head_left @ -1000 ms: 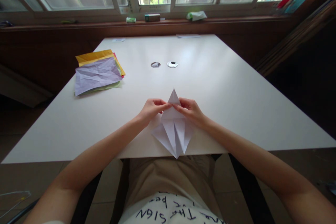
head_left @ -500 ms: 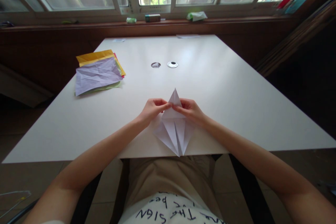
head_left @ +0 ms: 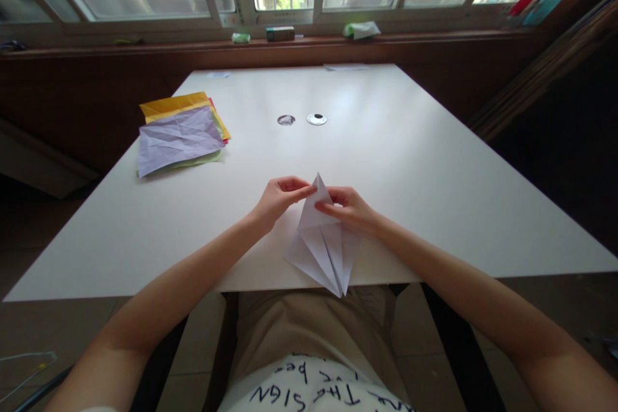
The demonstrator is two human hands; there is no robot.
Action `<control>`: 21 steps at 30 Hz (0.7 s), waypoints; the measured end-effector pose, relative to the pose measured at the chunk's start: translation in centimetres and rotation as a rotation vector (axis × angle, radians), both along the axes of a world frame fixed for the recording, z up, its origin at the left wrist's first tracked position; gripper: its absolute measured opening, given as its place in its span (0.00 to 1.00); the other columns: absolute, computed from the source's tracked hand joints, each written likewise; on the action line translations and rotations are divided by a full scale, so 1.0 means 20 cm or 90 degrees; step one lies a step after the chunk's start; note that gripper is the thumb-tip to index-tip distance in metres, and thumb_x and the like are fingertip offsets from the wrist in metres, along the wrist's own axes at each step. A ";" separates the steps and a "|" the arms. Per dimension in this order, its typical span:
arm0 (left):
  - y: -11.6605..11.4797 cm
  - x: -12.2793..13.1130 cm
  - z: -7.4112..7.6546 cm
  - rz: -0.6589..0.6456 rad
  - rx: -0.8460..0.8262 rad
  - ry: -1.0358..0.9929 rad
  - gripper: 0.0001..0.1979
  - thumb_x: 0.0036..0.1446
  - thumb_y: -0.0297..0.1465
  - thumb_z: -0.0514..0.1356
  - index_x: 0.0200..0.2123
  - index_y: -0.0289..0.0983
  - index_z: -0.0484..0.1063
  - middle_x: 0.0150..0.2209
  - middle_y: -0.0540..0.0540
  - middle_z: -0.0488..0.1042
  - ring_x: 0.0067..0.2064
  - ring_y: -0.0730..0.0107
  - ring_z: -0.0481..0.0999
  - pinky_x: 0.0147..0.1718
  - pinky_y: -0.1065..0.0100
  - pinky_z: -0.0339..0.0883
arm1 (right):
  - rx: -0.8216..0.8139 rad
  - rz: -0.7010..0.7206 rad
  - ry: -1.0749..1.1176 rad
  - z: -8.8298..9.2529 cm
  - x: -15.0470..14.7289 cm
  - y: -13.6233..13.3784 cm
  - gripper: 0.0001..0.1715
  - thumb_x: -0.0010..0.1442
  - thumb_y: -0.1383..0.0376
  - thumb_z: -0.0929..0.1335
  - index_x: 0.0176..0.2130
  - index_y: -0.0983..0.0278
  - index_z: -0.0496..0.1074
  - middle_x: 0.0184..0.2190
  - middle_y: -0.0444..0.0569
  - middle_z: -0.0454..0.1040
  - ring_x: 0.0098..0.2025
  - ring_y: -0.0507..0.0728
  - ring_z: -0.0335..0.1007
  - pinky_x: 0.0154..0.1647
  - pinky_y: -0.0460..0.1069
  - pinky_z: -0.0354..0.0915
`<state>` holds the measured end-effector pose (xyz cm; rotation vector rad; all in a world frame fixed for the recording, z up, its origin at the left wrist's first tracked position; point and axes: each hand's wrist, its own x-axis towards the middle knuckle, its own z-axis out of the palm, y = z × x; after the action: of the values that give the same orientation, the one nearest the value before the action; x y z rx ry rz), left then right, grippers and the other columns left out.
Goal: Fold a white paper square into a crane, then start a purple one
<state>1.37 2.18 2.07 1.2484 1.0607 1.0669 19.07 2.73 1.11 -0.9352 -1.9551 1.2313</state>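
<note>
A folded sheet of white paper [head_left: 319,232], kite-shaped with a narrow point at the top, is between my hands at the front of the table. Its lower end splits into long flaps and reaches past the table's front edge. My left hand [head_left: 287,196] pinches the paper near the top point, thumb in front. Lower on the right side, my right hand [head_left: 350,206] grips it too, with the thumb across the front and the fingers hidden behind.
On the white table [head_left: 410,174], a stack of crumpled papers lies at the left, with a lavender sheet [head_left: 178,138] on top and a yellow sheet [head_left: 178,103] beneath. Two round fittings [head_left: 317,119] sit mid-table. Small packets [head_left: 362,30] rest on the windowsill.
The paper has tilted and slid slightly toward me, its bottom tip swinging right. My left hand has moved closer to the top point; my right thumb sits a little lower.
</note>
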 end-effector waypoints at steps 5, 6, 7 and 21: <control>0.00 0.00 0.00 -0.001 -0.006 -0.002 0.12 0.40 0.38 0.66 0.26 0.36 0.75 0.27 0.48 0.75 0.30 0.74 0.69 0.30 0.71 0.58 | 0.003 0.000 -0.006 0.00 0.00 0.00 0.17 0.53 0.58 0.65 0.35 0.69 0.73 0.26 0.47 0.69 0.28 0.51 0.62 0.27 0.46 0.58; 0.00 0.00 0.00 -0.003 -0.009 0.001 0.13 0.41 0.39 0.66 0.28 0.36 0.76 0.28 0.47 0.75 0.30 0.74 0.69 0.30 0.71 0.58 | 0.006 0.000 -0.008 0.00 0.00 0.00 0.17 0.53 0.57 0.65 0.36 0.69 0.73 0.27 0.47 0.70 0.28 0.51 0.63 0.27 0.46 0.58; 0.00 0.00 0.00 -0.004 -0.013 0.005 0.13 0.41 0.39 0.65 0.29 0.36 0.76 0.29 0.47 0.76 0.31 0.73 0.70 0.30 0.71 0.58 | 0.012 0.000 -0.011 0.00 0.00 0.00 0.18 0.53 0.57 0.65 0.36 0.69 0.73 0.27 0.47 0.70 0.28 0.52 0.63 0.27 0.46 0.58; 0.00 -0.01 0.02 -0.019 -0.036 0.007 0.12 0.39 0.38 0.67 0.26 0.36 0.76 0.27 0.47 0.76 0.31 0.71 0.70 0.31 0.70 0.60 | 0.048 0.014 -0.048 0.00 0.00 0.00 0.15 0.54 0.59 0.64 0.34 0.69 0.73 0.26 0.46 0.69 0.28 0.50 0.61 0.27 0.45 0.56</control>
<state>1.20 2.11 2.44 1.2225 1.0699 1.0015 19.11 2.74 1.08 -0.9361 -2.0612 1.1413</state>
